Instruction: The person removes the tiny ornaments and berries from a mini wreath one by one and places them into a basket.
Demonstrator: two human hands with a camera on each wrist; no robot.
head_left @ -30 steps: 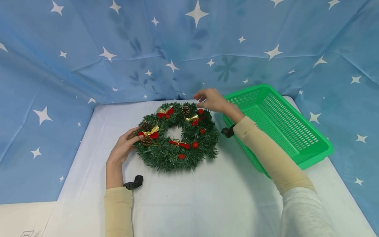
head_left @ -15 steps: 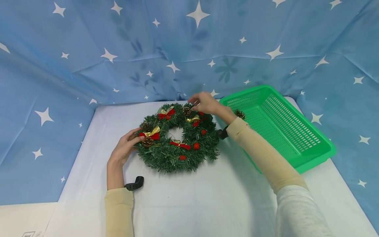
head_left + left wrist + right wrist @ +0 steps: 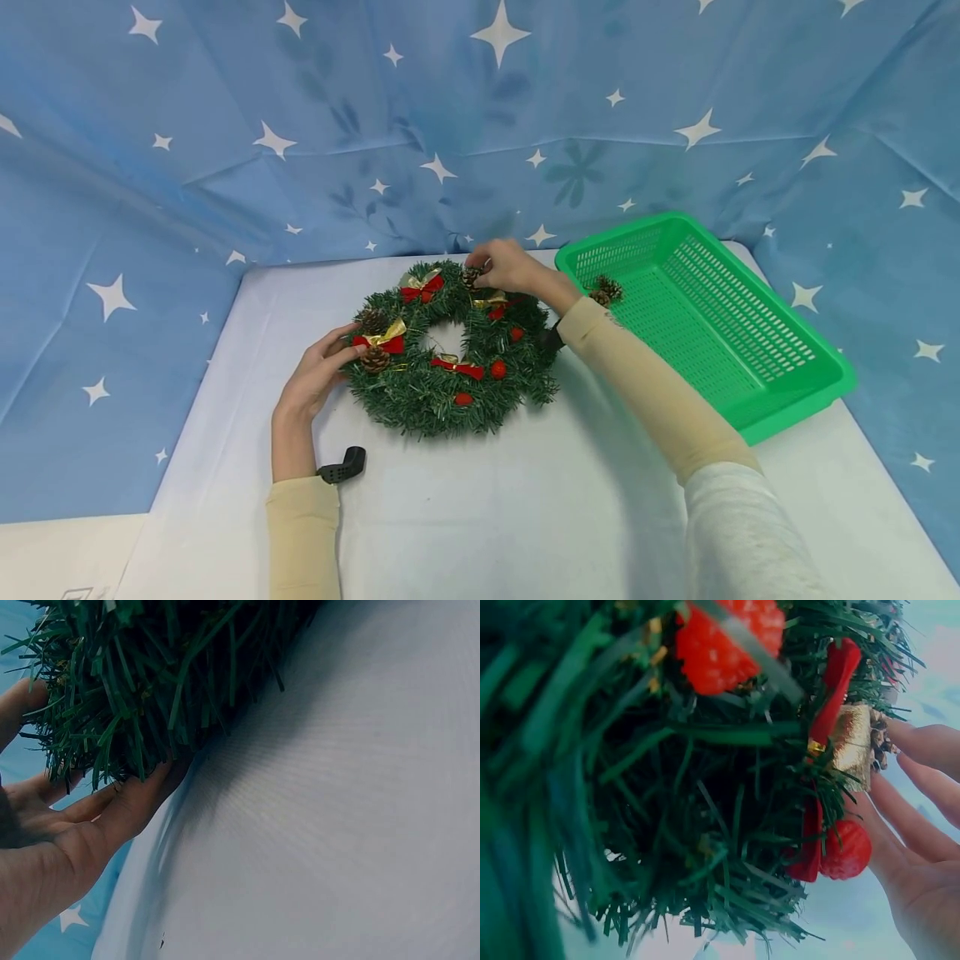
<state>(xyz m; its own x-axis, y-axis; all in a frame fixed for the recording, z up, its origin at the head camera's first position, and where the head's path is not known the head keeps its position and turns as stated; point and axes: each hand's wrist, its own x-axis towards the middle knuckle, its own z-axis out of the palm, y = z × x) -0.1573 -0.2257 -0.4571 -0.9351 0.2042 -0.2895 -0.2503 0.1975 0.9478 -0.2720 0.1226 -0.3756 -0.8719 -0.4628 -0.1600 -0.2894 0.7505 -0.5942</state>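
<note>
A green wreath point(image 3: 427, 408) with red and gold bows, red berries and pine cones lies on the white table. My left hand point(image 3: 311, 379) grips its left edge, thumb on top beside a pine cone point(image 3: 375, 359); in the left wrist view the fingers point(image 3: 131, 810) reach beneath the greenery. At the wreath's upper right, my right hand point(image 3: 513, 268) pinches a pine cone point(image 3: 471, 277). The right wrist view shows that hand point(image 3: 922, 855) at the cone point(image 3: 881, 741), behind a gold and red bow point(image 3: 851, 746) and a berry point(image 3: 846, 849).
A green plastic basket point(image 3: 798, 400) stands at the right, partly behind my right forearm, with pine cones point(image 3: 609, 288) in its upper-left part. Blue star-patterned cloth point(image 3: 480, 125) hangs behind the table point(image 3: 480, 517) and at its sides.
My right hand has moved left and slightly down from above the wreath's upper right to the pine cone, and its fingers have closed on it. Cones in the basket have come into view. The left hand stays put.
</note>
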